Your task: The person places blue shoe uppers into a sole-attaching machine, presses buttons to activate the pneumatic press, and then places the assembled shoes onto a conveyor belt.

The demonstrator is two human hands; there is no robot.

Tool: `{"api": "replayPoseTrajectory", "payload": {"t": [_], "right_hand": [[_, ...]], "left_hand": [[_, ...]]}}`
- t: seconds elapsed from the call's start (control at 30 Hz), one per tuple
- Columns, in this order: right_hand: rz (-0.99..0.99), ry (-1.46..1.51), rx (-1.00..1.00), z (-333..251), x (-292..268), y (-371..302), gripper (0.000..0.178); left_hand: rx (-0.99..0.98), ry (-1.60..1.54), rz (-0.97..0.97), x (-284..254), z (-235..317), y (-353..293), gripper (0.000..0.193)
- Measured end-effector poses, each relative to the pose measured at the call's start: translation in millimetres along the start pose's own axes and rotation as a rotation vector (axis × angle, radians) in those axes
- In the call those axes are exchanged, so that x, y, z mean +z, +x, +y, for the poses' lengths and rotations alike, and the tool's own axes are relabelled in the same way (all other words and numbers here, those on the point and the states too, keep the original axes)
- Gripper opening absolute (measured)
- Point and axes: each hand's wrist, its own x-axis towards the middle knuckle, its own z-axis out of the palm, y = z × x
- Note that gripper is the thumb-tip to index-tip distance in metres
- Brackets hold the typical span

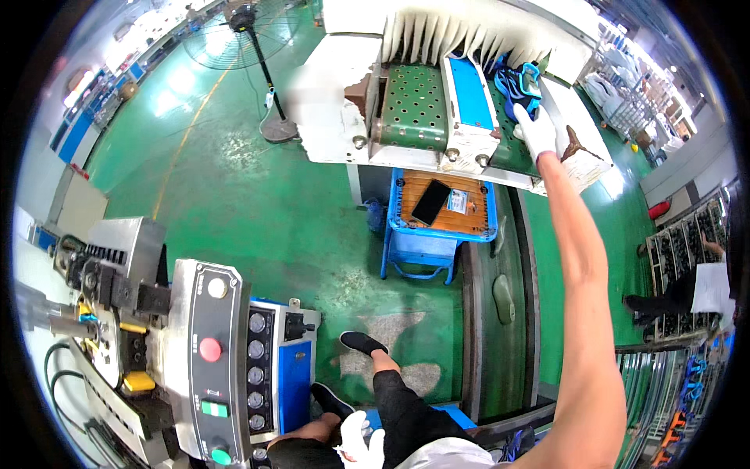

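My right arm stretches far forward, and my white-gloved right hand (535,133) is at the near end of a blue and black shoe (516,84). Its fingers appear closed on that end of the shoe. The shoe sits on the right green conveyor belt (509,147), just in front of a white strip curtain (453,37). Low in the view, over my lap, my left hand (361,445) wears a white glove. Its fingers are apart and nothing shows in them.
A control panel (209,313) with buttons and gauges stands at left. Below the conveyor is a blue-framed stool (441,232) bearing a black phone (430,202). A long metal-edged track (500,352) holds shoe soles. A floor fan (279,129) stands far left; another person (703,297) is at right.
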Motion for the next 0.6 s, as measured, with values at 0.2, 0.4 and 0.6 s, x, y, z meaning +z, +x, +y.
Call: {"api": "replayPoseTrajectory", "payload": {"t": [0.2, 0.4, 0.6], "right_hand": [[-0.457, 0.564, 0.096, -76, 54, -373, 0.059], [-1.298, 0.580, 0.224, -161, 18, -641, 0.055], [-1.888, 0.506, -0.271, -235, -2, -706, 0.054]], "left_hand": [[-0.144, 0.095, 0.348, -38, -21, -110, 0.046], [-0.359, 0.009, 0.726, -79, -61, -242, 0.034], [-0.900, 0.106, 1.438, 36, -67, -436, 0.012]]}}
